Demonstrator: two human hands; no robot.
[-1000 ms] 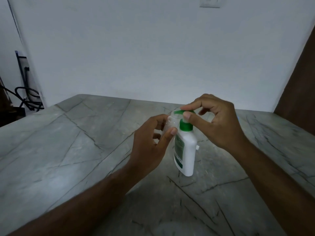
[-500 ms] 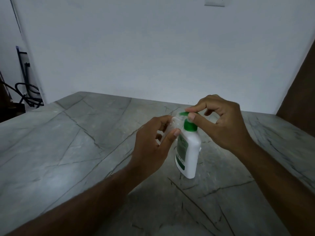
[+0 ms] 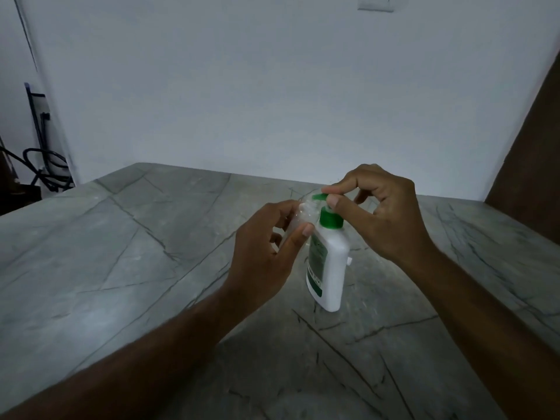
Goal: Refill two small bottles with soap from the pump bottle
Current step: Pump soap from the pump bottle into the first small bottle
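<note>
Item: grey veined stone countertop (image 3: 127, 268), spanning the lower frame and meeting a plain white wall (image 3: 242, 86), which is carrying a switch plate (image 3: 375, 3) at its top edge. Item: brown wooden panel (image 3: 533, 165), running along the right side. Item: dark cables (image 3: 45, 168), hanging at far left beyond the counter. Item: white pump bottle (image 3: 331, 268) with green label and green collar, standing on the countertop right of centre, leaning slightly. Item: right hand (image 3: 385, 219), reaching over the bottle top, its forefinger and thumb closing on the green pump head (image 3: 319, 197), the other fingers curling loosely behind. Item: left hand (image 3: 266, 253), curling fingers and thumb around a small clear bottle (image 3: 304, 215), holding it just beside the pump bottle's neck with its mouth sitting under the green spout; contents too faint to tell.
</note>
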